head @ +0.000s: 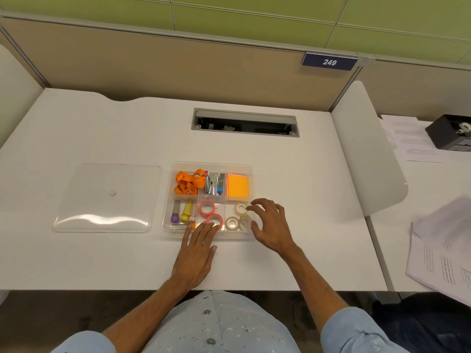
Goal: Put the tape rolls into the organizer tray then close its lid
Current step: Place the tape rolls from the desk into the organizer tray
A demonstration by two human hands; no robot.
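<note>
A clear organizer tray (pixel 170 200) sits in the middle of the white desk. Two pink tape rolls (pixel 207 208) lie in its front middle compartment. Three pale tape rolls (pixel 232 223) lie in the front right compartment. The clear lid (pixel 107 197) lies flat on the desk left of the tray. My left hand (pixel 197 253) rests at the tray's front edge, fingers spread, fingertips by the nearer pink roll (pixel 214 220). My right hand (pixel 271 225) hovers over the tray's right front corner, fingers apart, holding nothing.
The tray also holds an orange lanyard (pixel 188 183), staplers (pixel 214 184), orange sticky notes (pixel 237 186) and markers (pixel 181 212). A cable slot (pixel 244 123) opens in the desk behind. A white divider (pixel 367 154), papers (pixel 443 253) and a black device (pixel 451 133) are on the right.
</note>
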